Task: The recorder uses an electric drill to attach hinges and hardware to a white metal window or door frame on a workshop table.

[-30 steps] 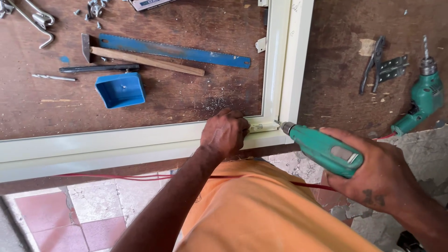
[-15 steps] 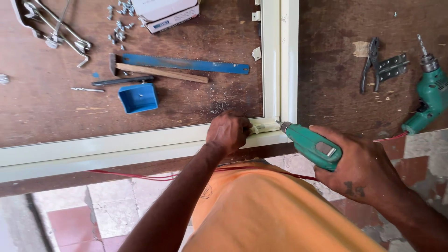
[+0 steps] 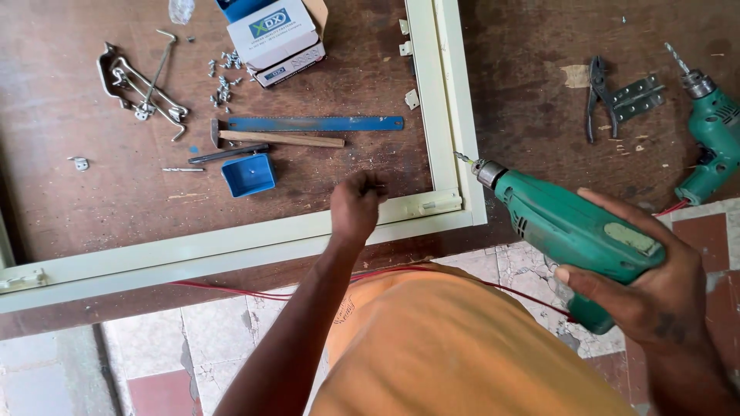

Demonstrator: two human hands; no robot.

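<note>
My right hand (image 3: 644, 289) grips a green electric drill (image 3: 566, 227), its bit pointing up-left beside the corner of a cream window frame (image 3: 231, 250) that lies on the brown workbench. My left hand (image 3: 354, 206) hovers over the frame's bottom rail just left of the corner, fingers curled together; whether something small is pinched in them I cannot tell. A small cream latch piece (image 3: 438, 205) sits on the frame corner to the right of that hand.
A blue saw blade (image 3: 316, 123), a hammer (image 3: 274, 139), a blue tray (image 3: 248, 175), loose screws (image 3: 223, 81), metal hooks (image 3: 142, 88) and small boxes (image 3: 277, 35) lie left of the frame. Pliers (image 3: 593, 96), hinges (image 3: 636, 96) and a second green drill (image 3: 709, 131) lie to the right. Red cable (image 3: 231, 291) runs along the bench edge.
The drill has lifted away from the frame corner and swung to the right. My left hand has come off the corner and moved slightly left and up. The view has widened.
</note>
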